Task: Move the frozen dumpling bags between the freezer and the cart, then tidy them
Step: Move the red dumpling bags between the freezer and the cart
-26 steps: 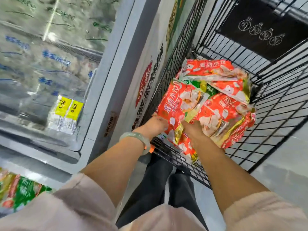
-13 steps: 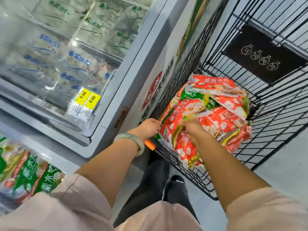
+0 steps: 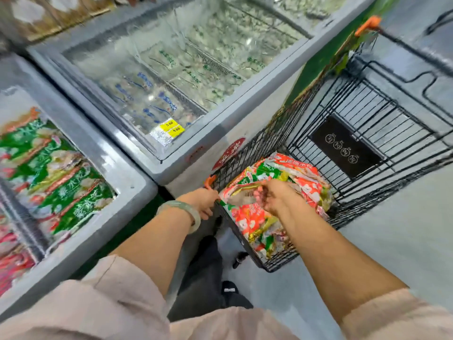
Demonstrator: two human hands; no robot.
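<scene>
While left hand (image 3: pixel 205 204) grips cart (image 3: pixel 367 106), right hand (image 3: pixel 275 197) grasps a dumpling bag (image 3: pixel 241 192) — price tags (image 3: pixel 172 127) read "5.00".

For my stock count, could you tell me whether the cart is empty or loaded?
Loaded: red and green dumpling bags lie piled in the cart; the right hand grips one.

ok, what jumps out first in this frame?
The red-and-green dumpling bags piled in the black wire cart at centre right draw the eye first. The right hand grips one and the left hand holds the cart's near rim. To the left are a glass-lidded freezer with yellow price tags and, nearer, an open freezer of green bags.
</scene>
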